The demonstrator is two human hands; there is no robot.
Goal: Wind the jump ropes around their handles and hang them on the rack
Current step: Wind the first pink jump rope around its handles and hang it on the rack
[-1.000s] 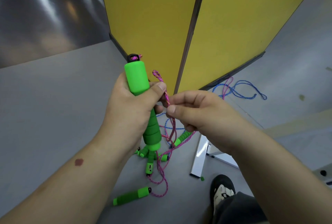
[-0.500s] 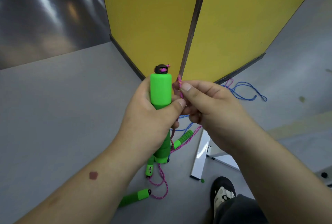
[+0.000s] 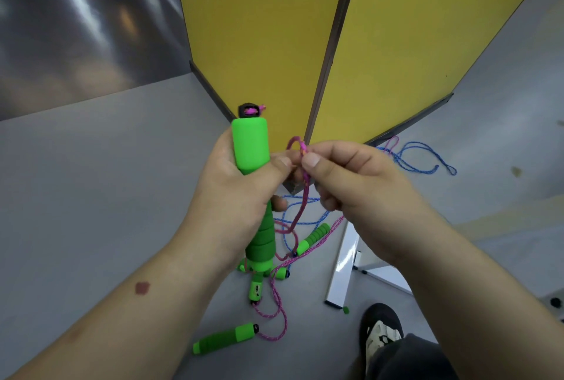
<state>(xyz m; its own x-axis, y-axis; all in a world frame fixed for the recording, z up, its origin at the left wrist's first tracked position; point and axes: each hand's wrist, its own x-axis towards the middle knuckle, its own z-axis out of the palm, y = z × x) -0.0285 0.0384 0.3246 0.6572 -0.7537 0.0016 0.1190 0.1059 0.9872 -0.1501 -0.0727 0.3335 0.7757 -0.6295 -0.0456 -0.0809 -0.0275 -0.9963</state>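
While the left hand (image 3: 235,196) grips a green foam jump-rope handle (image 3: 251,147) upright, fingers & thumb curled round its middle, the right hand (image 3: 351,184) pinches the pink rope (image 3: 305,184) btwn thumb & forefinger just beside it. Thumb tips of both hands nearly touch. A small loop of pink rope pokes up above the right hand's pinch, level w/ the handle's upper part. Top of the handle has a black cap (image 3: 248,110) w/ a bit of pink cord showing through it. Handle's lower, ribbed section sticks out below the left hand, pointing down at the floor.

From the pinch, the pink rope drops down btwn the hands to the grey floor (image 3: 91,196), where it joins a tangle: several more green handles (image 3: 225,340) lying flat, one near the bottom of the view w/ pink rope at its black end, another (image 3: 312,237) angled by the white frame. A blue rope (image 3: 421,160) trails on the floor behind the right hand, looping off to the right along the base of the yellow panels (image 3: 262,28). Blue & pink strands cross under the hands; can't tell which handle each belongs to.

White metal frame leg (image 3: 343,263) lies on the floor below the right forearm. Black-and-white shoe (image 3: 380,331) & dark trouser leg show bottom right. Shiny metal wall (image 3: 76,28) upper left.
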